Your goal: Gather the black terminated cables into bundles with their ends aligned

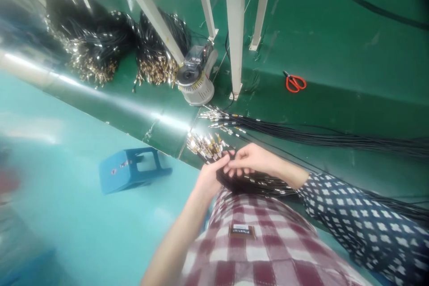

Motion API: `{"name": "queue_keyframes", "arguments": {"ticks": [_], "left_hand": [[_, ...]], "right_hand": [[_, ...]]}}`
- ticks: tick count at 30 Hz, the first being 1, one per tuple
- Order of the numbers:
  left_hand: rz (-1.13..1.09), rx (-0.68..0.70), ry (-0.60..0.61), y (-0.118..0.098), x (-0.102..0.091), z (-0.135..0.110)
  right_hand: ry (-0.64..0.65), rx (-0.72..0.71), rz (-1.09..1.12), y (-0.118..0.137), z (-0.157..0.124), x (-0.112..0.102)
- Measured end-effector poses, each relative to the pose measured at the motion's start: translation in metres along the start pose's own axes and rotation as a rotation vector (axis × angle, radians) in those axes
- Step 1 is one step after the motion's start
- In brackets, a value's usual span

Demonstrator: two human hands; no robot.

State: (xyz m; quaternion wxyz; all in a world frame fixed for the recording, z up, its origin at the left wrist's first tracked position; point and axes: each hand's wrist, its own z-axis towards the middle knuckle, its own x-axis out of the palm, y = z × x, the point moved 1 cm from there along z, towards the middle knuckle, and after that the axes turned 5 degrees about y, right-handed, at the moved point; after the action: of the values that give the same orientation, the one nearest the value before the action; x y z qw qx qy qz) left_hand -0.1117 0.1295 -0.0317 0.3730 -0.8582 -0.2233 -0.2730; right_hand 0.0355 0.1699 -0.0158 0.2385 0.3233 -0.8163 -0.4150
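A thick bundle of black cables (234, 183) with metal and white connector ends lies at the near edge of the green bench, close against the checked apron. My left hand (214, 170) is wrapped round this bundle just behind its connector ends (205, 145). Against it, my right hand (250, 161) has its thumb and fingers pinched together at the cables; whatever sits between those fingertips is too small to make out. Just beyond the hands, a second bunch of black cables (301, 136) stretches off to the right, its connector ends pointing left.
A round grey tape dispenser (196, 82) stands behind the hands, beside white metal legs (234, 31). Red-handled scissors (295, 83) lie farther back on the green bench (335, 62). Heaps of cables (157, 53) fill the back left. A blue stool (134, 170) is on the floor.
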Motion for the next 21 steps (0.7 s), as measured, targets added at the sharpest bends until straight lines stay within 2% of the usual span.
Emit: {"name": "queue_keyframes", "arguments": {"ticks": [2, 3, 7, 11, 14, 18, 20, 21], "left_hand": [[-0.009, 0.010, -0.005, 0.001, -0.004, 0.000], [-0.017, 0.016, -0.008, 0.002, -0.007, -0.001], [-0.066, 0.019, -0.031, 0.004, -0.016, -0.004], [-0.094, 0.038, -0.027, 0.004, -0.016, -0.006], [-0.105, 0.087, -0.047, 0.005, -0.011, -0.004], [-0.063, 0.110, -0.058, 0.003, -0.004, 0.002], [-0.023, 0.095, -0.034, 0.000, 0.002, 0.004], [-0.003, 0.092, -0.025, -0.001, 0.004, 0.005]], "right_hand": [[0.050, 0.044, -0.091, -0.007, 0.009, -0.010], [0.013, 0.066, -0.202, -0.012, 0.015, -0.016], [-0.337, 0.171, -0.642, -0.043, 0.043, -0.032], [-0.392, 0.178, -0.670, -0.061, 0.053, -0.030], [-0.330, 0.145, -0.588, -0.060, 0.031, -0.033], [-0.045, -0.021, -0.150, -0.058, -0.015, -0.043], [0.098, -0.079, 0.048, -0.056, -0.029, -0.044], [0.139, -0.081, 0.079, -0.053, -0.031, -0.042]]}}
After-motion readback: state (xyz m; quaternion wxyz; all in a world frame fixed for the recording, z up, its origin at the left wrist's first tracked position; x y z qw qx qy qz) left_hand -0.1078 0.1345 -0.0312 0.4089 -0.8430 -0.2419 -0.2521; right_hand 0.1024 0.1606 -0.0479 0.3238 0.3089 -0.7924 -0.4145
